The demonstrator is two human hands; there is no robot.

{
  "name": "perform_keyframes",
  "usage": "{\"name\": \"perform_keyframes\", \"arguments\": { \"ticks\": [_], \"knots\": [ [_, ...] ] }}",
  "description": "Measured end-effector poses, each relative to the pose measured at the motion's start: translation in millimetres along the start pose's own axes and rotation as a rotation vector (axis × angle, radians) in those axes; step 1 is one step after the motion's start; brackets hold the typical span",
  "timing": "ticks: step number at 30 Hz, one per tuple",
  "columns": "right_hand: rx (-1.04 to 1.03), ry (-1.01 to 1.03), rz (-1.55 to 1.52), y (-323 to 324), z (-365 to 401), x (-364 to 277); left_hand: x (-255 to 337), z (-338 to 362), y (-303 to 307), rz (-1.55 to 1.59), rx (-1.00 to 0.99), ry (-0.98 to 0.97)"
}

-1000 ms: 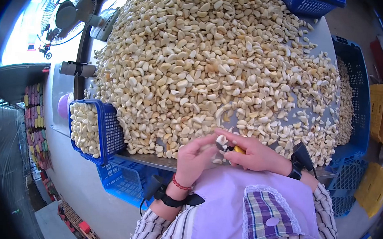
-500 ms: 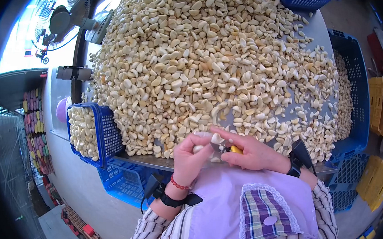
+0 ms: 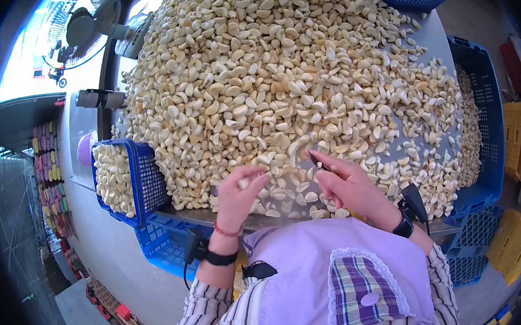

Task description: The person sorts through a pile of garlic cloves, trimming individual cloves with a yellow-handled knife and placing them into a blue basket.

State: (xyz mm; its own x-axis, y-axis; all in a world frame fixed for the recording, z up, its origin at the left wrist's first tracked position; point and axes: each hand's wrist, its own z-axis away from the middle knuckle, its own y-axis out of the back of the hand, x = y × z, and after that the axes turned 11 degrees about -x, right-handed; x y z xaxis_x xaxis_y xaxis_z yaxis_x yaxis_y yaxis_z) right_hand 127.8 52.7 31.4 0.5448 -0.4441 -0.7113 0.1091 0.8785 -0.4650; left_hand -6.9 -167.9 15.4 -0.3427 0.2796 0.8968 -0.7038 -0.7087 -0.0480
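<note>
On a grey worktop (image 3: 435, 37): heap of garlic cloves (image 3: 259, 96), loose, with two hands at the near edge.
Left hand (image 3: 235, 196), fingers curled over the cloves; cannot tell whether one is gripped. Right hand (image 3: 352, 186), grasping a small knife (image 3: 314, 160), dark tip pointing over the heap. Blue basket (image 3: 154, 176), cloves inside, beside the heap at left; larger blue crate (image 3: 490, 121), also with cloves, at right.

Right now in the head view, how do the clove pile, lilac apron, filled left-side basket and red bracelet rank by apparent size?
1. Clove pile
2. Lilac apron
3. Filled left-side basket
4. Red bracelet
</note>
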Motion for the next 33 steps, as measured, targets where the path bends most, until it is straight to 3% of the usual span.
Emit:
{"name": "perform_keyframes", "arguments": {
  "ticks": [2, 4, 6, 7, 8, 10, 11, 12, 16, 18, 19, 21, 25, 28, 30, 33],
  "knots": [
    [-0.002, 0.013, -0.006, 1, 1, -2, -10, -28, -4, -1.185, 0.116, -0.378],
    [0.004, 0.025, 0.007, 0, 4, -1, -23, -39, 0, -1.248, 0.096, -0.278],
    [0.028, 0.042, 0.010, 3, 8, -2, -27, -46, 3, -0.891, 0.071, -0.321],
    [0.029, 0.048, 0.043, 4, 10, -2, -25, -43, -1, -0.429, 0.049, -0.082],
    [0.026, 0.052, 0.076, 4, 12, -2, -20, -37, -3, -0.428, 0.037, -0.078],
    [0.021, 0.047, 0.083, 2, 8, 2, 8, -24, -10, 0.204, -0.039, 0.195],
    [0.006, 0.134, 0.159, 0, 3, 9, 8, -20, -17, 0.265, -0.034, 0.161],
    [-0.008, 0.221, 0.236, -2, 0, 12, 8, -15, -22, 0.264, -0.036, 0.163],
    [-0.068, 0.182, 0.439, -6, 0, 6, 19, -5, -42, 0.405, -0.148, 0.158],
    [-0.080, 0.371, 0.415, -8, -6, 14, 21, -1, -49, 0.381, -0.193, 0.191],
    [-0.080, 0.370, 0.416, -7, -3, 10, 21, 0, -50, 0.399, -0.188, 0.197],
    [-0.137, 0.120, 0.308, -6, 5, -3, 22, -1, -53, 0.357, -0.127, 0.191],
    [-0.066, 0.336, 0.379, -7, -3, 17, 26, -1, -61, 0.241, -0.062, 0.114],
    [-0.099, 0.258, 0.339, -7, 2, 3, 24, -3, -56, 0.342, -0.141, 0.145],
    [-0.157, 0.078, 0.263, -6, 7, -10, 22, -4, -57, 0.340, -0.155, 0.151],
    [-0.159, 0.094, 0.219, -4, 3, -1, 16, -5, -60, 0.372, -0.155, 0.119]
  ]
}}
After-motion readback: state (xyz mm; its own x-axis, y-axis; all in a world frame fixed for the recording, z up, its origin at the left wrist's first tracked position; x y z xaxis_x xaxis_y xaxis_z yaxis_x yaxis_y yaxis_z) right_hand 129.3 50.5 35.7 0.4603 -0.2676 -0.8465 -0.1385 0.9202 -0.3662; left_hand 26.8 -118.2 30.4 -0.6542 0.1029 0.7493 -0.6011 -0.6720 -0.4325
